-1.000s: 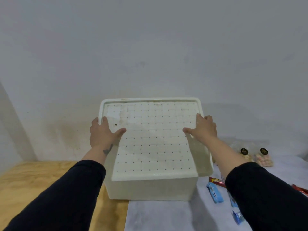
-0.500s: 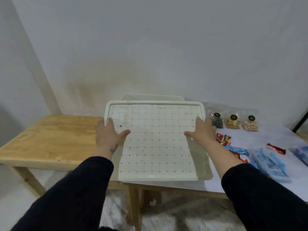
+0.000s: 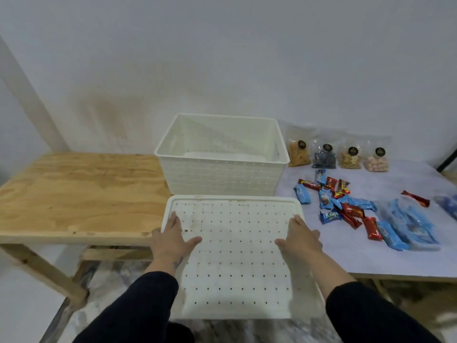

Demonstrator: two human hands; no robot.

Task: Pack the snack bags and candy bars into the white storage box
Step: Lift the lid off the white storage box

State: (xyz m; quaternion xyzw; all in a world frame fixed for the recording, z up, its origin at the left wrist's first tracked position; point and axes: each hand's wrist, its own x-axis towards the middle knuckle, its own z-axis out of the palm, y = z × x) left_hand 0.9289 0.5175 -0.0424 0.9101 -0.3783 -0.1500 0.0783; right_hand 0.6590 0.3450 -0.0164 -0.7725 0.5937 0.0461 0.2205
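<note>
The white storage box stands open and empty on the table by the wall. I hold its perforated white lid flat in front of the box, off the table edge. My left hand grips the lid's left side and my right hand grips its right side. Several clear snack bags stand in a row to the right of the box. Red and blue candy bars lie scattered on the grey table surface in front of the bags.
A bare wooden table adjoins on the left. A clear pack of blue wrapped bars lies at the right, with a lone red bar behind it. A white wall runs behind everything. Floor shows below the lid.
Both hands have lifted the lid off the box and drawn it toward me. The box now stands open, and the snacks at the right have come into view.
</note>
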